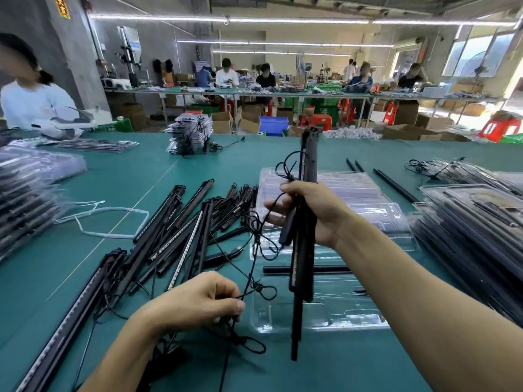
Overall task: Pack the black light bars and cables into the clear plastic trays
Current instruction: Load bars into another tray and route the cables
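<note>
Light bars (303, 258), black, bundled upright above the clear tray (353, 315); our right hand (314, 213) gripped them mid-length, forearm raised. Our left hand (195, 301), low, knuckles up, pinched their trailing cable (258, 287).

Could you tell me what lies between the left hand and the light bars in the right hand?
Head view: a looped black cable runs from the left hand up to the light bars, above a clear tray.
</note>
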Motion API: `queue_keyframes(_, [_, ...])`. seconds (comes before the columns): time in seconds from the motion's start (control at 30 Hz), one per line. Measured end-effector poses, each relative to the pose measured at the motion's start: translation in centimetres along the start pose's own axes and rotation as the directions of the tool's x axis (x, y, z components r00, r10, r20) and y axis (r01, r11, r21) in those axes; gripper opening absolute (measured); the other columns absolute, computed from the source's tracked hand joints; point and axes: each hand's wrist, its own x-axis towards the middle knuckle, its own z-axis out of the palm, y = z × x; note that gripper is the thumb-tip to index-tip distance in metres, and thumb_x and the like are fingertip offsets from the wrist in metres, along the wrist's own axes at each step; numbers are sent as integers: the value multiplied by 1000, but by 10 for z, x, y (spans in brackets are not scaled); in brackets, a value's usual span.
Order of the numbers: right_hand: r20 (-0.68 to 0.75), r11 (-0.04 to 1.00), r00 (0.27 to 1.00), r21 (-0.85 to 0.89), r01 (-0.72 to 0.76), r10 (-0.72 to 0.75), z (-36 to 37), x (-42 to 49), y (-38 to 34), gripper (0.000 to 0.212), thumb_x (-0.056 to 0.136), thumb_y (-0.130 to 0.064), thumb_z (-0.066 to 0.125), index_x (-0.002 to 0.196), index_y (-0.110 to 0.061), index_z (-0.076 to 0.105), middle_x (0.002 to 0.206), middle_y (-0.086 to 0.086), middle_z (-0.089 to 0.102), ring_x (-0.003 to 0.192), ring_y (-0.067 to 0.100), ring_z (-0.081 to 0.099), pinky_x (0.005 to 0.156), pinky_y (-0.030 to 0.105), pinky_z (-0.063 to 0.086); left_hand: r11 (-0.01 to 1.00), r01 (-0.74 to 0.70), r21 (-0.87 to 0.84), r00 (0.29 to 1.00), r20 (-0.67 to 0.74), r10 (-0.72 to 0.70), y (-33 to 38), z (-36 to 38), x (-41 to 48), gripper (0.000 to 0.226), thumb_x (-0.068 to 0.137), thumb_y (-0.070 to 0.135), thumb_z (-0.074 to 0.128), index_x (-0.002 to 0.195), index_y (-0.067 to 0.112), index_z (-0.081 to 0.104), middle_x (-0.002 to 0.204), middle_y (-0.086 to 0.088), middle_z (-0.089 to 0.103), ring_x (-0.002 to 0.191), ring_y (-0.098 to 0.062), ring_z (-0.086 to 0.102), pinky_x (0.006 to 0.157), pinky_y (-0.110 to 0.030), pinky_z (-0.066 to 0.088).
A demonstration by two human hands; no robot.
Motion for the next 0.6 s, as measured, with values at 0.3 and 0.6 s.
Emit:
queue_keyframes(0.3, [244,708,914,-704,-64,325,-1,-15,31,48,79,-42,78,115,-17,59,88,5,62,45,7,49,45,22,48,954,-188,-232,873,-486,54,24,-37,-5,22,92,32,60,74,21,67,63,-2,63,52,-18,58,49,-26,50])
queue_keyframes(0.6, [188,724,964,-690,-4,185,3,-5,40,30,82,-21,77,105,-5,65,60,2,62,42,12,49,42,20,42,909,-128,396,667,-644,375,9,-29,11,14,91,44,56,99,36,65,69,15,66,61,-8,65,57,-43,54])
